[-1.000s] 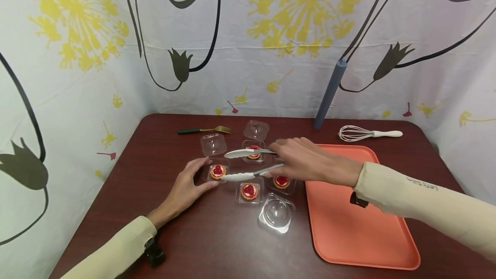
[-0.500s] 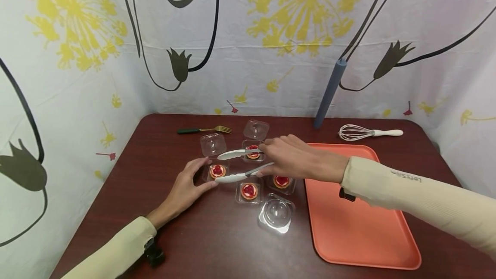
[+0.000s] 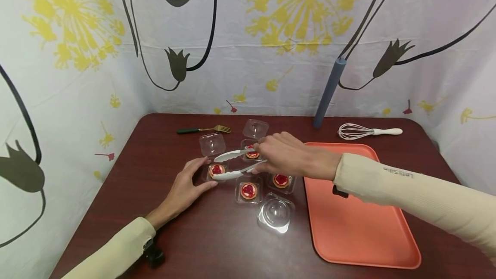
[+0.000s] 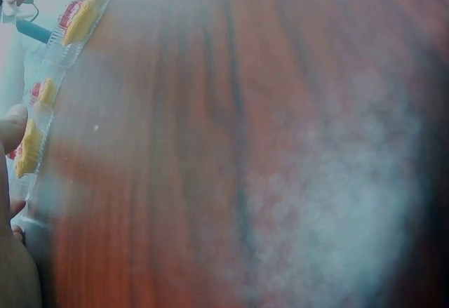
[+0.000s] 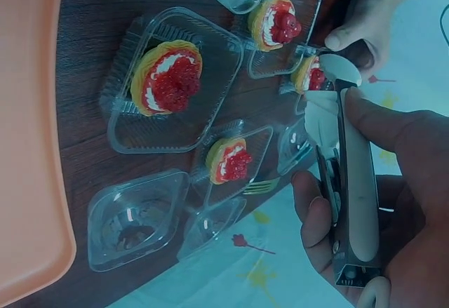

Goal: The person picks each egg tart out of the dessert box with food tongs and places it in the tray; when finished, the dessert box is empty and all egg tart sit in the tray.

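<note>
In the head view, my left hand holds a clear plastic container by two sides, thumb at the near side and fingers at the far side. A red-topped tart sits in it. My right hand grips a pair of tongs, also seen along the palm in the right wrist view. The tongs' pale tips stand apart, one on the far side and one on the near side of that tart; contact cannot be told. In the left wrist view only part of the left hand shows at the edge.
More tarts sit in open containers close by, with a clear lid in front. An orange tray lies right. Along the back are a fork, a whisk and a blue stick against the patterned cloth.
My right hand has moved left with the tongs, bringing their tips to either side of the tart in the left hand's container. The left hand has stayed in place.
</note>
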`<action>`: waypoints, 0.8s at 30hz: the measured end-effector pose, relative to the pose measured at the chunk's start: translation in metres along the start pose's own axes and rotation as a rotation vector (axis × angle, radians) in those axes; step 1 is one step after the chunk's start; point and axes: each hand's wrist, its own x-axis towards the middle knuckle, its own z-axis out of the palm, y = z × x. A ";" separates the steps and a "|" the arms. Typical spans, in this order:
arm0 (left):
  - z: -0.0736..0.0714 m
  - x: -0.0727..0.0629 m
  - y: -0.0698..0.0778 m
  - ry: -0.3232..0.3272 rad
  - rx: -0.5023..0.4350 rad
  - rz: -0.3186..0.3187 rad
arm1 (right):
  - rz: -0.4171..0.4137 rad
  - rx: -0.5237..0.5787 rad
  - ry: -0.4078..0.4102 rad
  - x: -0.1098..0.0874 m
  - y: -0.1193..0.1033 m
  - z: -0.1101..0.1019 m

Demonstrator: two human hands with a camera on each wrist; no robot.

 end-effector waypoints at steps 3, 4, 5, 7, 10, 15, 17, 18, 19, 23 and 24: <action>0.000 0.000 0.000 0.004 0.007 0.001 | -0.004 -0.012 -0.013 0.003 -0.002 0.000; 0.000 0.000 0.000 0.005 0.008 0.002 | -0.004 -0.014 -0.017 0.004 -0.003 0.000; 0.000 0.000 0.000 0.006 0.009 0.003 | -0.004 -0.015 -0.020 0.005 -0.003 -0.001; 0.001 0.000 0.000 0.009 0.014 0.009 | -0.001 -0.009 -0.026 0.007 -0.004 -0.002; 0.001 0.000 0.000 0.013 0.022 0.021 | 0.007 0.011 -0.041 0.010 -0.006 -0.004; 0.000 0.001 0.001 0.012 0.029 0.026 | 0.033 0.043 -0.086 0.015 -0.009 -0.009; 0.000 0.001 0.001 0.011 0.028 0.025 | 0.035 0.033 -0.101 0.018 -0.011 -0.011; 0.000 0.001 0.001 0.011 0.028 0.024 | 0.035 0.027 -0.107 0.019 -0.012 -0.012; 0.000 0.001 0.001 0.011 0.029 0.025 | 0.033 0.017 -0.111 0.020 -0.013 -0.013; 0.000 0.001 0.001 0.010 0.032 0.022 | 0.034 -0.022 -0.121 0.026 -0.017 -0.014; 0.000 0.001 0.001 0.010 0.033 0.021 | 0.035 -0.028 -0.122 0.026 -0.018 -0.014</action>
